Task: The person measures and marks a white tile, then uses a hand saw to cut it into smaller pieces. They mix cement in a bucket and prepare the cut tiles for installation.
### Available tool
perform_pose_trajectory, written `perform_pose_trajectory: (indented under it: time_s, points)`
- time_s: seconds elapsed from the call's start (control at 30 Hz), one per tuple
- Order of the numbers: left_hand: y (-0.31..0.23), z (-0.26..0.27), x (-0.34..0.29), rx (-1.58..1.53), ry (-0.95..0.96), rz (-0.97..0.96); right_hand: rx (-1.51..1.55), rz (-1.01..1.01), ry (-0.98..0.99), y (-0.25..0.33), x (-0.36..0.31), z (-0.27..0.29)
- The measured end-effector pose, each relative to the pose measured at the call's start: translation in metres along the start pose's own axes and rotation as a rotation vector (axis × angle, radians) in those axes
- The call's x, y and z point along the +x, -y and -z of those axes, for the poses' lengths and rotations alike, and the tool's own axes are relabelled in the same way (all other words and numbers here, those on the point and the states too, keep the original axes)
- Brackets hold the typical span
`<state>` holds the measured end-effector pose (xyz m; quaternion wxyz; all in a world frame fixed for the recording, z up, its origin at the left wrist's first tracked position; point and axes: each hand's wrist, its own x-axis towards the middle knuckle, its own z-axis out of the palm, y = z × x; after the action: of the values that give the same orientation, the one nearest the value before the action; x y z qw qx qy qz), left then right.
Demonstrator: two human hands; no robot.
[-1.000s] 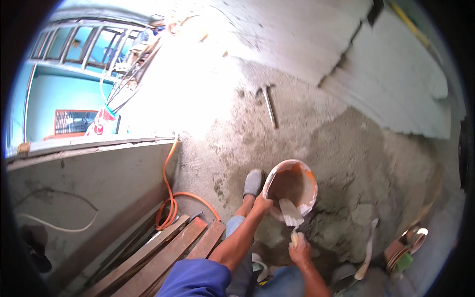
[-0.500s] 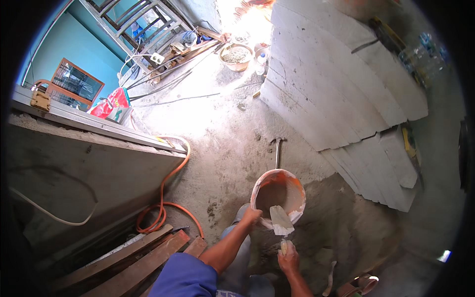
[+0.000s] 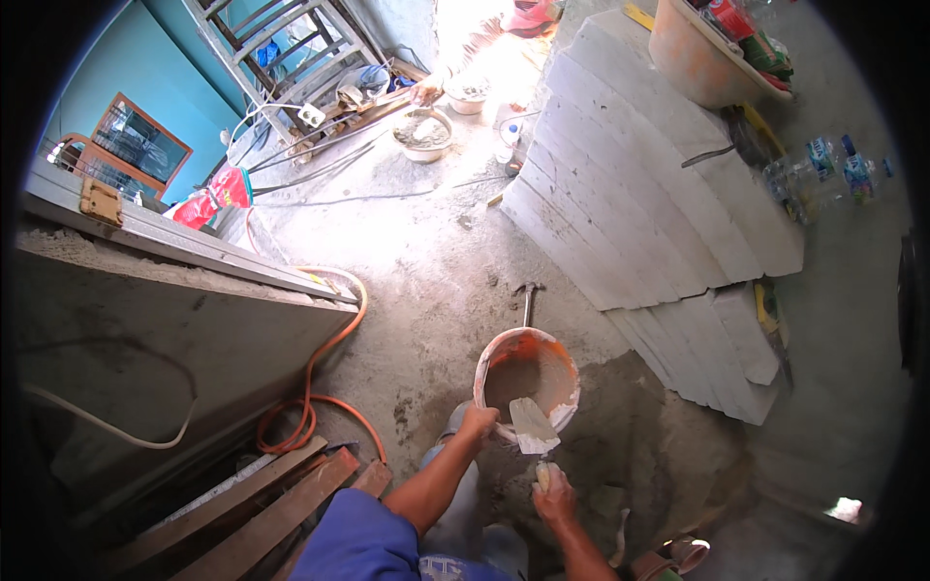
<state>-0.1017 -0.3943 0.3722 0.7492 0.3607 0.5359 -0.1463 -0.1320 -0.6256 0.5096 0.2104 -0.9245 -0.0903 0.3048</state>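
Note:
My left hand (image 3: 478, 420) is closed on the near left rim of a round, mortar-smeared orange bucket (image 3: 557, 366). The bucket is tilted so its mouth faces me, and grey wet-looking mix lies inside. In my right hand (image 3: 554, 496) is the handle of a trowel (image 3: 533, 426). Its pale, mortar-coated blade points away from me and overlaps the bucket's near rim; whether it touches the rim I cannot tell. Just beyond the bucket a hammer (image 3: 528, 302) lies on the concrete floor.
White blocks (image 3: 620, 194) are stacked on the right, with a tub (image 3: 697, 58) on top and plastic bottles (image 3: 857, 174) beside. An orange hose (image 3: 315, 373) coils left near wooden planks (image 3: 262, 518). Farther off are a mortar basin (image 3: 423, 134), cables and a wooden ladder (image 3: 281, 48).
My view has shifted a little, bringing the tub on the blocks into sight. The far mortar basin has moved left. Both hands keep their grips, with the trowel still at the bucket's near rim.

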Motion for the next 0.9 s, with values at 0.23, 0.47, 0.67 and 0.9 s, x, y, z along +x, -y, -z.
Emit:
perform_pose_trajectory:
  time_s: [0.23,0.47,0.67,0.9]
  points:
    - [-0.023,-0.003,-0.047,-0.032,0.017,-0.045,0.026,0.006,-0.024,0.024,-0.024,0.024]
    - [-0.046,-0.004,-0.069,0.045,-0.034,-0.129,0.070,0.105,-0.053,0.031,-0.034,0.046]
    - [-0.081,-0.031,-0.115,-0.150,0.051,-0.064,0.064,0.207,-0.100,0.021,-0.034,0.077]
    - [-0.124,-0.011,-0.077,-0.088,0.061,-0.068,0.047,0.231,-0.135,0.073,-0.006,0.102]
